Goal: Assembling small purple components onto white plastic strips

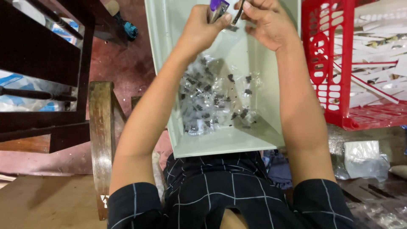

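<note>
Sitting nearest the camera is the person's dark checked shirt (pixel 220 191), with a worn wooden chair frame (pixel 101 135) just to the left. Resting beyond the lap is a pale green rectangular plastic bin (pixel 220 146), and on its floor lies a heap of small clear plastic packets with dark little parts inside (pixel 212 101). Both forearms reach up over that heap. At the far end, the left hand (pixel 199 27) has its grip clenched on a small purple-topped packet (pixel 218 6), pinched between thumb and fingers. The right hand (pixel 267 23), almost touching it, is grasping a thin dark strip-like piece (pixel 238 10); what that piece is cannot be told. Both sit above the bin, near the top edge of the view. To the right stands a red slotted plastic crate (pixel 335 63) holding white strips.

A likely risk: the pinch on such small pieces could slip, dropping one into the heap, where it would be hard to pick out.
</note>
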